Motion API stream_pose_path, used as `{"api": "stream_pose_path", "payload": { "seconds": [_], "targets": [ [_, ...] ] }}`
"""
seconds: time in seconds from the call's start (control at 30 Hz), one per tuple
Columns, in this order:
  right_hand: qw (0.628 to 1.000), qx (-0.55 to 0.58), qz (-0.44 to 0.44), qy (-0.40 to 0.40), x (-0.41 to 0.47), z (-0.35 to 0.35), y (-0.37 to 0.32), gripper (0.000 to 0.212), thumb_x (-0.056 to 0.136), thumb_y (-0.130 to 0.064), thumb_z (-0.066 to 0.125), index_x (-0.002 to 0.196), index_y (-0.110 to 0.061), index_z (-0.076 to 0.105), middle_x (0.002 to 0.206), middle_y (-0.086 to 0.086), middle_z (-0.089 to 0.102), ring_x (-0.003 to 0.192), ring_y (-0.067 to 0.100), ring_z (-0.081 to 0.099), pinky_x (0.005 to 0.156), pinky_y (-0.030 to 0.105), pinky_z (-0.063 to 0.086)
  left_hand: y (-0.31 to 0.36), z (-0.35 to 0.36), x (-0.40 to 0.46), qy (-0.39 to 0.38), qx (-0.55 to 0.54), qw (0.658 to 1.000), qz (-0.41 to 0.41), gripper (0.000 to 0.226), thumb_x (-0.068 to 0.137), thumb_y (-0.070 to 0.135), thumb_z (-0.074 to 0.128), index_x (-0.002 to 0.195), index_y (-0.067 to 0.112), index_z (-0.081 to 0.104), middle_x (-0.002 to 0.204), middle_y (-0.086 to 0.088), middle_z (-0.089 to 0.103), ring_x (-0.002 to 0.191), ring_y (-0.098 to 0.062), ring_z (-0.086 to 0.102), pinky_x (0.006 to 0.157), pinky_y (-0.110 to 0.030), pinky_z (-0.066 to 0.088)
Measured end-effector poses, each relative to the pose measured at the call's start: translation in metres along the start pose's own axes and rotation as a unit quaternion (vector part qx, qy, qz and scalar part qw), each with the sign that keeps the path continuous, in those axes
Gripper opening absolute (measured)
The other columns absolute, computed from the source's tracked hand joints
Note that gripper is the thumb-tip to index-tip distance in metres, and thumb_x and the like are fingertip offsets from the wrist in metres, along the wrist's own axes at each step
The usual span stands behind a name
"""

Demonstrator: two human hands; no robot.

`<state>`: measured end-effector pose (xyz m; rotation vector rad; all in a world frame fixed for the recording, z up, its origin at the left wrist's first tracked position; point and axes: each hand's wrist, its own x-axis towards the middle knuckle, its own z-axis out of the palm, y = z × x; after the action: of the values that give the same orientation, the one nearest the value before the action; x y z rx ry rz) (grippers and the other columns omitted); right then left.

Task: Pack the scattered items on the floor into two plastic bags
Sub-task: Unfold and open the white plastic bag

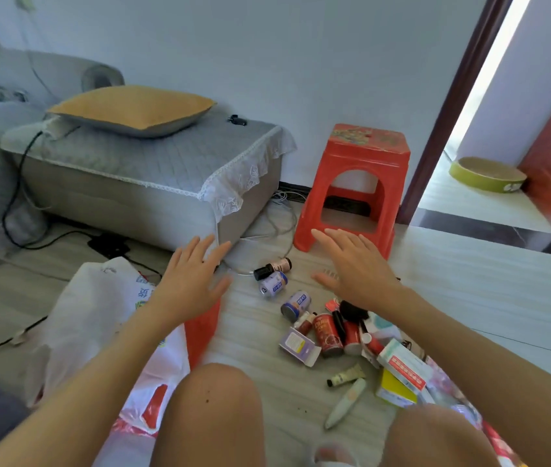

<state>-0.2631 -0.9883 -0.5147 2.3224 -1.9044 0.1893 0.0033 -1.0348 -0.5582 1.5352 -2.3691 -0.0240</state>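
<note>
Both my hands hover open over the floor, fingers straight, holding nothing. My left hand (190, 277) is above a white plastic bag (88, 318) lying crumpled at the left, with a red plastic bag (202, 328) beside it. My right hand (351, 267) is above a scatter of items: two pale purple cans (273, 284) (296, 305), a small dark bottle (272, 267), red cans (327, 333), a purple box (297, 345), a white and red box (405, 365), a small tube (346, 377) and a white pen-shaped thing (345, 404). Part of the pile is hidden under my right forearm.
A red plastic stool (355, 183) stands by the wall beyond my right hand. A grey ottoman (152, 176) with an orange cushion (132, 109) is at the left, with cables (14, 197) trailing on the floor. An open doorway (469, 183) is at the right. My knees are at the bottom.
</note>
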Motion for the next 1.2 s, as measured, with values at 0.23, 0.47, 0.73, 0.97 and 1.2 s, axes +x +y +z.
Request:
{"api": "stream_pose_path", "payload": {
  "seconds": [0.23,0.47,0.73,0.97,1.2],
  "targets": [
    [0.996,0.029,-0.066,-0.047,0.047,0.069,-0.024,0.069,0.087,-0.048,0.052,0.146,-0.021,0.025,0.147,0.004,0.035,0.136,0.024,0.032,0.113,0.041,0.023,-0.043,0.054,-0.025,-0.126,0.006,0.991,-0.048,0.063,0.091,0.047,0.038,0.146,0.024,0.021,0.156,-0.006,0.01,0.145,-0.027,0.004,0.116,-0.046,0.009],
    [0.977,0.08,-0.138,-0.139,0.1,0.182,-0.07,0.068,0.089,-0.047,0.05,0.146,-0.019,0.023,0.148,0.005,0.033,0.136,0.025,0.032,0.109,0.04,0.027,-0.117,0.136,-0.05,-0.305,0.085,0.945,-0.083,0.063,0.092,0.039,0.049,0.146,0.029,0.018,0.157,-0.001,0.001,0.145,-0.027,-0.001,0.116,-0.044,0.006],
    [0.952,0.156,-0.139,-0.225,0.118,0.279,-0.101,0.068,0.09,-0.045,0.049,0.147,-0.021,0.02,0.149,0.004,0.032,0.138,0.023,0.029,0.112,0.039,0.023,-0.172,0.214,-0.067,-0.363,0.166,0.916,0.039,0.081,0.028,0.048,0.09,0.104,0.03,0.07,0.118,-0.007,0.065,0.107,-0.029,0.063,0.085,-0.052,0.05],
    [0.942,0.222,-0.106,-0.227,0.104,0.29,-0.103,0.059,0.093,-0.041,0.048,0.144,-0.02,0.03,0.144,0.0,0.04,0.133,0.021,0.036,0.103,0.035,0.031,-0.165,0.223,-0.025,-0.239,0.087,0.962,0.102,0.005,0.065,0.022,0.069,0.061,0.022,0.065,0.064,0.002,0.06,0.056,-0.02,0.061,0.051,-0.025,0.046],
    [0.944,0.22,-0.095,-0.228,0.082,0.268,-0.094,0.058,0.092,-0.045,0.047,0.143,-0.021,0.031,0.145,-0.002,0.039,0.132,0.02,0.037,0.103,0.036,0.035,-0.131,0.207,-0.011,-0.322,0.034,0.946,0.012,0.022,0.095,0.023,0.044,0.108,0.018,0.061,0.113,0.0,0.058,0.109,-0.019,0.052,0.082,-0.03,0.039]
  ]
}}
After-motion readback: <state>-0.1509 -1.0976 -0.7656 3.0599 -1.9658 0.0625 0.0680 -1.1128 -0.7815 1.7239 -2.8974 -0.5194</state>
